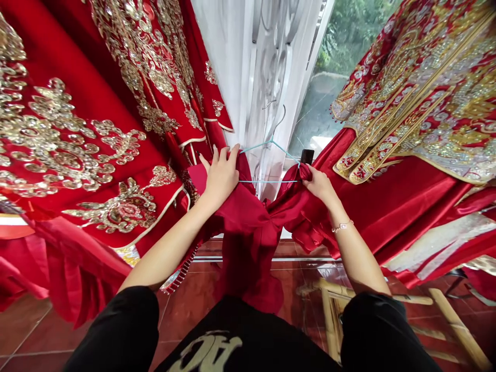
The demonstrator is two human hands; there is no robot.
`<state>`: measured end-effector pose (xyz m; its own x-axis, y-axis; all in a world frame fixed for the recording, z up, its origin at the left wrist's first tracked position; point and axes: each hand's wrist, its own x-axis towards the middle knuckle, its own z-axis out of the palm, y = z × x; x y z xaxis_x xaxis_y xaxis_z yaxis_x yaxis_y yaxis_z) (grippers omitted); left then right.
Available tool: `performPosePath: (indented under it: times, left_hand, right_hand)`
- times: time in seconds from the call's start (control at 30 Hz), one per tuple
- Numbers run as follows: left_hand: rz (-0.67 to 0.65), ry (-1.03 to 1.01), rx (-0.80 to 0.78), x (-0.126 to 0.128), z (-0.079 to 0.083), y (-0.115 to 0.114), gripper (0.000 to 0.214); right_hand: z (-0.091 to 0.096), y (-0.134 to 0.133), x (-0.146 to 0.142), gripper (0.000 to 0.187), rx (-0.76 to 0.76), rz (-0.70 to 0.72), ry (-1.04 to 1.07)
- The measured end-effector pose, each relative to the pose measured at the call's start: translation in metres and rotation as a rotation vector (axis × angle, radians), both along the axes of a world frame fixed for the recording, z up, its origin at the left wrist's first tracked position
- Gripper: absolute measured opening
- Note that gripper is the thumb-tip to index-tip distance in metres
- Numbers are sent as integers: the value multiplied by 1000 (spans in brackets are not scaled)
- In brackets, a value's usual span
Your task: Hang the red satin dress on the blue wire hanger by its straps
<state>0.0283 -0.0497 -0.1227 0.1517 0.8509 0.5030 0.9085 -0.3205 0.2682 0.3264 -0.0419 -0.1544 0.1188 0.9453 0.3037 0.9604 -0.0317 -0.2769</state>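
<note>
As red satin fabric is clenched in the left hand and right hand, a teal hanger is held between them.

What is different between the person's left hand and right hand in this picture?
The left hand has a bare wrist, but the right hand wears a thin bracelet. The left hand's fingers spread upward over the cloth, while the right hand's fingers curl more tightly around it. Both hands grip red satin cloth near opposite ends of a light blue hanger.
</note>
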Motion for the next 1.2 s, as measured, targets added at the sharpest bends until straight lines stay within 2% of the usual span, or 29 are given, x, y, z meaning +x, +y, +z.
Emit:
performPosePath:
  times: [0.17, 0.33, 0.5, 0.73, 0.9, 1.03, 1.1, 1.2]
  left_hand:
    - [-30, 0, 49, -2, -7, 2, 67]
    - [-55, -36, 84, -3, -15, 9, 67]
    - [-71, -48, 67, -2, -18, 12, 67]
    - [-40, -75, 49, -3, -15, 9, 75]
    - [33, -139, -7, -10, -11, 8, 82]
    - [22, -107, -22, -15, -4, 16, 70]
    - [32, -53, -54, -14, 1, 22, 62]
    - [52, 29, -111, -12, 7, 30, 53]
  right_hand:
    - [-4, -1, -15, 60, 42, -114, -7]
    - [-11, -7, -34, 44, 77, -343, -150]
    - [-11, -14, -40, 48, 43, -340, -203]
    - [3, -18, -46, 41, 2, -428, -270]
    - [16, -29, -26, 26, 53, -393, -170]
    - [23, -32, 6, 14, 134, -290, 98]
    - [24, -33, 21, 12, 131, -275, 240]
    - [22, -34, 35, 11, 102, -250, 337]
